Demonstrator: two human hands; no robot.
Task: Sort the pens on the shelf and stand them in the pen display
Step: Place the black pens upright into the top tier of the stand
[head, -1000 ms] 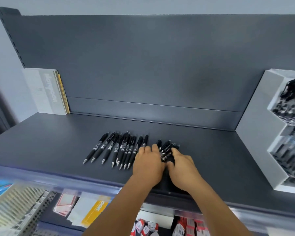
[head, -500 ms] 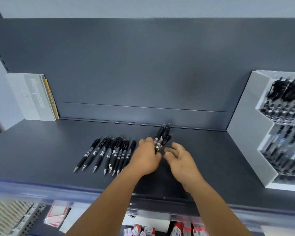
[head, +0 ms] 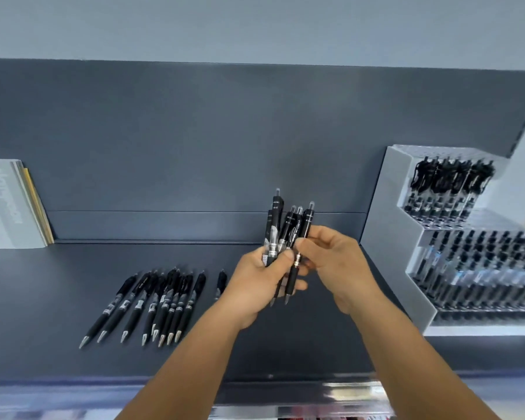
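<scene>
The left hand [head: 262, 278] grips a bundle of pens [head: 288, 234] upright, clicker ends up, while the right hand [head: 331, 262] pinches one of them; the pen display [head: 385, 237] stands just right of the bundle, nearer the right hand

black pens [head: 152, 301] with silver tips, dark grey shelf [head: 58, 283], white pen display [head: 385, 231], grey-and-yellow books [head: 12, 204]

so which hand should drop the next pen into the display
Right. The right hand sits nearer the white stepped pen display and already pinches one pen in the bunch of black click pens, while the left hand grips that bunch.
</scene>
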